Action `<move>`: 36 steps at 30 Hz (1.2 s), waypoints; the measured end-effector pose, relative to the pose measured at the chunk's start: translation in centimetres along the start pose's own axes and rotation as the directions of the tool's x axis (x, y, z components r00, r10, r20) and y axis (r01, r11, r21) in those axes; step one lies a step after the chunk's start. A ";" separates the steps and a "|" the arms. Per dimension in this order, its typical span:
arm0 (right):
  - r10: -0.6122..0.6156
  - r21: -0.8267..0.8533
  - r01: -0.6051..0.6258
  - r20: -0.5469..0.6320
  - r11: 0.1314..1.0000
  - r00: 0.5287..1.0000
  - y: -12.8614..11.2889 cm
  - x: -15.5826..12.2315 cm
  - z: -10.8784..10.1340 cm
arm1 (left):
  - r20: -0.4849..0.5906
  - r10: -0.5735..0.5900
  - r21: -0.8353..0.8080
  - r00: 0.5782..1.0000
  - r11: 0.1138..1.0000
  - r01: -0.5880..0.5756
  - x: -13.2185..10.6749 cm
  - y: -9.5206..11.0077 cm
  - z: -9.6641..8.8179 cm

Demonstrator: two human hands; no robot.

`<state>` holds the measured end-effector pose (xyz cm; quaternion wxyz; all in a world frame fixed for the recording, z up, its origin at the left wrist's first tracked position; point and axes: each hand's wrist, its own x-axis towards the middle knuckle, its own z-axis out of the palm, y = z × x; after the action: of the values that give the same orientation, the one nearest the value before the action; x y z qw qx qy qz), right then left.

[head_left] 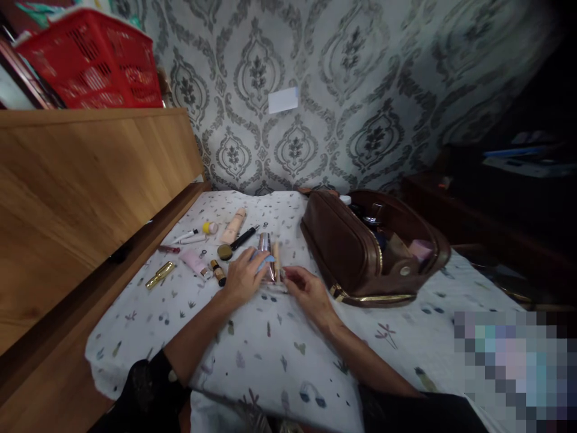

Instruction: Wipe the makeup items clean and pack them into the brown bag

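My left hand rests on the patterned sheet with its fingers curled over a small clear pouch that holds slim tubes. My right hand pinches the pouch's right edge. Just left of my left hand lie a pink tube, a small dark bottle and a gold stick. Beyond my hands lie a black brush with a round compact, a peach tube and a white pen with a yellow cap.
An open brown leather toiletry bag with bottles inside stands right of my hands. A wooden headboard runs along the left, with a red basket above it. Patterned wallpaper is behind. Dark furniture fills the right.
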<state>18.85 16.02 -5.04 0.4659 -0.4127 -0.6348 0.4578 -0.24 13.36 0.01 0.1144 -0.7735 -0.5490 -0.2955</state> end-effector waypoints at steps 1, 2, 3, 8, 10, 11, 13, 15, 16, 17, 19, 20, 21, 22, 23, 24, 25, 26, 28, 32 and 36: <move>-0.003 -0.004 0.003 0.021 1.000 1.000 -0.1 -0.1 -0.1 | -0.003 -0.056 0.038 0.998 0.998 0.056 0.2 -0.5 -0.3; -0.004 -0.005 0.004 0.037 1.000 0.999 -0.2 -0.1 -0.1 | -0.003 -0.124 0.082 0.992 0.989 0.124 0.4 -1.1 -0.7; -0.005 -0.010 0.006 0.045 1.000 0.999 -0.4 -0.2 -0.2 | -0.002 -0.200 0.133 0.980 0.971 0.199 0.6 -1.7 -1.1; -0.019 -0.072 0.020 0.011 0.997 1.000 -0.7 -0.3 -0.1 | 0.105 -0.488 0.432 0.867 0.807 0.402 1.2 -4.0 -2.5; -0.043 -0.086 0.042 -0.016 0.995 0.999 -0.7 -0.4 0.1 | 0.176 -0.518 0.482 0.837 0.787 0.385 1.1 -4.4 -2.6; -0.059 -0.088 0.056 -0.026 0.994 0.998 -0.7 -0.5 0.2 | 0.198 -0.519 0.488 0.831 0.788 0.376 1.1 -4.5 -2.6; -0.089 -0.093 0.085 -0.038 0.992 0.995 -0.8 -0.6 0.4 | 0.225 -0.529 0.511 0.818 0.779 0.363 0.9 -4.7 -2.6; -0.107 -0.102 0.101 -0.050 0.990 0.993 -1.1 -0.7 0.6 | 0.238 -0.540 0.517 0.807 0.774 0.365 0.8 -4.9 -2.6; -0.110 -0.111 0.104 -0.058 0.988 0.992 -1.3 -0.8 0.6 | 0.237 -0.528 0.503 0.815 0.785 0.362 0.8 -4.9 -2.6; -0.112 -0.121 0.103 -0.069 0.987 0.991 -1.4 -0.8 0.7 | 0.236 -0.517 0.486 0.823 0.796 0.360 0.8 -5.0 -2.6; -0.118 -0.137 0.106 -0.082 0.985 0.990 -1.7 -1.0 0.9 | 0.242 -0.502 0.457 0.830 0.814 0.359 0.8 -5.1 -2.7; -0.122 -0.141 0.108 -0.089 0.984 0.989 -1.9 -1.1 0.9 | 0.243 -0.497 0.456 0.833 0.817 0.354 0.8 -5.1 -2.8; -0.125 -0.144 0.110 -0.097 0.983 0.987 -2.0 -1.1 1.0 | 0.240 -0.487 0.453 0.840 0.821 0.347 0.8 -5.2 -2.8; -0.125 -0.147 0.109 -0.102 0.983 0.987 -2.1 -1.2 1.1 | 0.223 -0.477 0.448 0.850 0.825 0.345 0.8 -5.3 -2.8; -0.120 -0.150 0.104 -0.104 0.983 0.987 -2.2 -1.2 1.2 | 0.194 -0.468 0.434 0.862 0.829 0.353 0.8 -5.5 -2.8; -0.113 -0.150 0.097 -0.102 0.984 0.988 -2.3 -1.3 1.2 | 0.144 -0.452 0.393 0.880 0.843 0.368 0.9 -5.6 -2.8; -0.103 -0.147 0.089 -0.096 0.985 0.990 -2.4 -1.3 1.3 | 0.094 -0.430 0.328 0.898 0.865 0.380 0.9 -5.6 -2.9; -0.092 -0.137 0.080 -0.086 0.987 0.992 -2.6 -1.4 1.3 | 0.054 -0.403 0.233 0.914 0.895 0.381 1.1 -5.6 -2.9; -0.069 -0.084 0.063 -0.068 0.994 0.995 -3.0 -1.5 1.3 | 0.017 -0.367 -0.014 0.930 0.930 0.367 1.4 -4.9 -3.0; -0.062 0.114 0.060 0.014 0.992 0.998 -4.3 -2.0 1.0 | 0.113 -0.379 -0.335 0.918 0.856 0.394 2.0 -1.2 -3.1; -0.093 0.266 0.075 0.057 0.961 0.994 -5.2 -2.2 0.6 | 0.192 -0.297 -0.412 0.935 0.841 0.352 2.1 2.5 -2.5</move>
<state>18.28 12.55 -0.61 0.5137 -0.3036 -0.6008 0.5320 1.70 12.84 3.66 -0.1482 -0.6911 -0.5970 -0.3795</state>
